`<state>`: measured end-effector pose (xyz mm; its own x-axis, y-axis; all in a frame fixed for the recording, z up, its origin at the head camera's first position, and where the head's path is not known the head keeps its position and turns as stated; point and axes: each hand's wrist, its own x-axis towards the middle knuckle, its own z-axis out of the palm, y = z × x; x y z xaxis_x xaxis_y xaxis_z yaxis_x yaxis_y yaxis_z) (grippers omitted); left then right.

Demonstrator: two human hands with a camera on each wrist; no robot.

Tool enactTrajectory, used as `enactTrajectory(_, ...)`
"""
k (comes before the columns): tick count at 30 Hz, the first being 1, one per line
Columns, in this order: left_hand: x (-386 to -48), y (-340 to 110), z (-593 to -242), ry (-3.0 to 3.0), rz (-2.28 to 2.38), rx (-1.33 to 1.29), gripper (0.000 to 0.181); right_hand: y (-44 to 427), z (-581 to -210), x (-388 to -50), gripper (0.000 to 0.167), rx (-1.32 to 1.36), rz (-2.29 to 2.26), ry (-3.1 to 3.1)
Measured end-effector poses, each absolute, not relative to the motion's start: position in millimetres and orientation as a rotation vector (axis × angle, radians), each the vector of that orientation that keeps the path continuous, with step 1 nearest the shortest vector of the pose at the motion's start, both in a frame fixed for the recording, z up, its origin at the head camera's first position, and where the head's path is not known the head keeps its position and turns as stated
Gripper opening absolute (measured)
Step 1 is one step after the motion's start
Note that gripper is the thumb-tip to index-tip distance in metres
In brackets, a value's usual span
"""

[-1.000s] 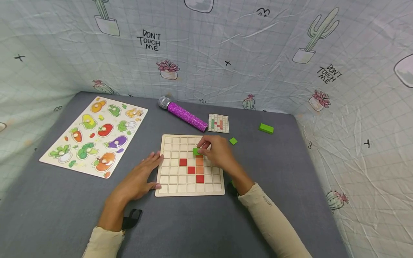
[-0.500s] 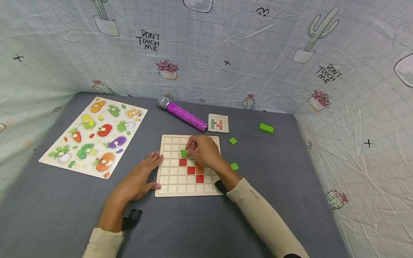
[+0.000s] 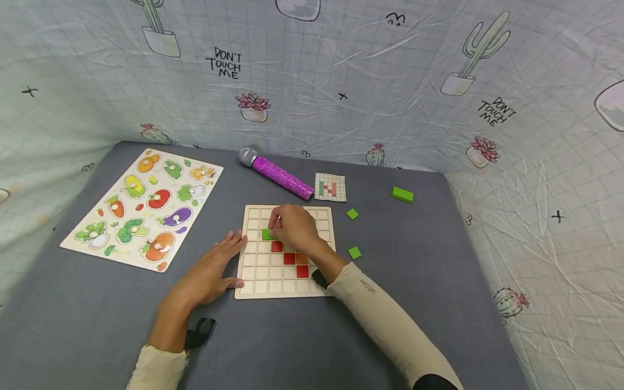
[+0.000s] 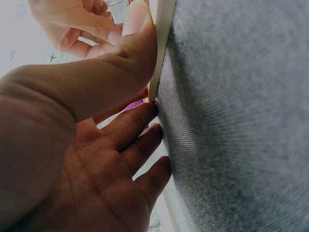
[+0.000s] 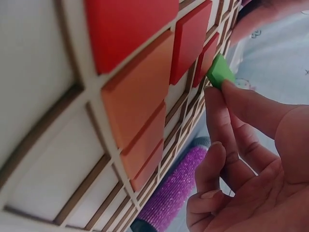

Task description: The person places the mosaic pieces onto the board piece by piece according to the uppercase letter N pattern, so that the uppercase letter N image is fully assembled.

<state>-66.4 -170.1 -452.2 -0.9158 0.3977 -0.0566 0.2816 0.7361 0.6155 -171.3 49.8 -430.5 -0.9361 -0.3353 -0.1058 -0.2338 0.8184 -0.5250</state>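
A wooden grid board (image 3: 268, 275) lies on the grey table, with red squares (image 3: 290, 259) and orange squares (image 3: 301, 259) in some cells. Over its upper left part, my right hand (image 3: 297, 227) pinches a green square (image 3: 266, 234) between thumb and fingers; in the right wrist view this green square (image 5: 220, 71) is tilted at the grid. My left hand (image 3: 209, 273) rests at the board's left edge, fingers extended. The left wrist view shows its thumb (image 4: 137, 48) against the board's edge. Two loose green squares (image 3: 352, 214) (image 3: 354, 253) lie right of the board.
A sheet of vegetable pictures (image 3: 128, 189) lies at the left. Behind the board are a purple glitter microphone (image 3: 283, 176) and a small pattern card (image 3: 330, 187). A green block (image 3: 402, 195) sits at the right. Printed cloth (image 3: 312, 65) hangs behind the table.
My right hand has moved left across the board with the green square, uncovering the lower loose green square. The left hand stays at the board's edge.
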Motion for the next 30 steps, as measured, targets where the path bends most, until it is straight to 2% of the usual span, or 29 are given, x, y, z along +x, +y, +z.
enactTrajectory(16, -66, -170, -454, 2.759, 0.952, 0.532, 0.094, 40, -435, -174, 0.015, -0.487, -0.635, 2.835)
enactTrajectory(23, -67, -170, -454, 2.756, 0.953, 0.545, 0.094, 52, -434, -177, 0.01, -0.591, -0.725, 2.764)
enactTrajectory(30, -67, -169, -452, 2.748, 0.928, 0.529, 0.093, 72, -432, -181, 0.014, -0.605, -0.888, 2.699)
